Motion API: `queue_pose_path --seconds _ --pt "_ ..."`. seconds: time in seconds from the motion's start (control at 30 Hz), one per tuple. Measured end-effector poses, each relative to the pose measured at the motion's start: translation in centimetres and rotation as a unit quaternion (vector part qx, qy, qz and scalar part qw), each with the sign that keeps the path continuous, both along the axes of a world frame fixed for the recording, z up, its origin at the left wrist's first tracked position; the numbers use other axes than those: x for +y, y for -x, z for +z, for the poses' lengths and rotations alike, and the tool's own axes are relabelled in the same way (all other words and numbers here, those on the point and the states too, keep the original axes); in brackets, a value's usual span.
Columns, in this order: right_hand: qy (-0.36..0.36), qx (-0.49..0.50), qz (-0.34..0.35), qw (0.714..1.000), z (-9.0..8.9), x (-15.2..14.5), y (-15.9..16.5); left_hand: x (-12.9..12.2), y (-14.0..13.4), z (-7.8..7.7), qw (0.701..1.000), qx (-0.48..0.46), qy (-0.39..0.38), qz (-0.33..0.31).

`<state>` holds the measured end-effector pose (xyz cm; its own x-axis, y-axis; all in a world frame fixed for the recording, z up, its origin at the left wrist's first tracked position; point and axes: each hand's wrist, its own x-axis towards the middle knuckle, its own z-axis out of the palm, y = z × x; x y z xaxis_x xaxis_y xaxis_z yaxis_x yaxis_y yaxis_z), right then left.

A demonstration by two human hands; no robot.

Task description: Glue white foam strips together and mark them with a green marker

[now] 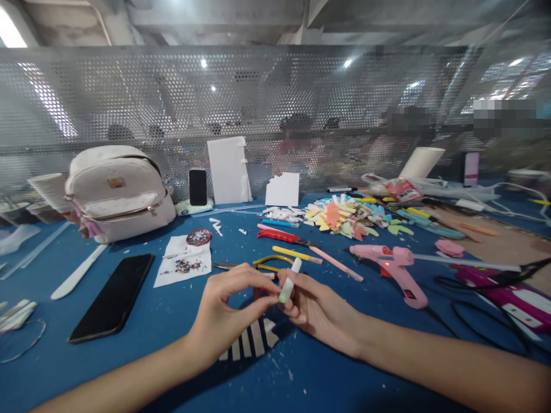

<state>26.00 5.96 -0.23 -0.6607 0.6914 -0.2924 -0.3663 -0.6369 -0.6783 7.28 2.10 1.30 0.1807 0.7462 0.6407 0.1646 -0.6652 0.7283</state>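
A small white tube with a pale green end (pixel 286 297), perhaps a paper roll, is held up above the table. My right hand (pixel 325 312) grips it between thumb and curled fingers, the white end tilting up and away. My left hand (pixel 235 312) is closed in a pinch, thumb and index tips at the tube's green end. Several grey-white paper strips (pixel 247 344) lie on the table below my hands, partly hidden by the left one. Just behind my hands are yellow-handled scissors (pixel 273 261), partly covered by the fingers.
On the blue table, a pink glue gun (pixel 394 261) with its cord lies right. Behind are a red cutter (pixel 279 234), pens and a colourful paper pile (pixel 340 215). To the left are a black phone (pixel 114 298), a glitter-covered sheet (pixel 185 267) and a white backpack (pixel 116 189).
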Motion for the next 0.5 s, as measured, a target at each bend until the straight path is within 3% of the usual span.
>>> queue_pose_path --seconds 0.5 --pt "-0.062 -0.001 -0.03 0.998 0.12 0.02 0.23 -0.1 -0.12 -0.11 0.999 -0.016 0.049 0.01"
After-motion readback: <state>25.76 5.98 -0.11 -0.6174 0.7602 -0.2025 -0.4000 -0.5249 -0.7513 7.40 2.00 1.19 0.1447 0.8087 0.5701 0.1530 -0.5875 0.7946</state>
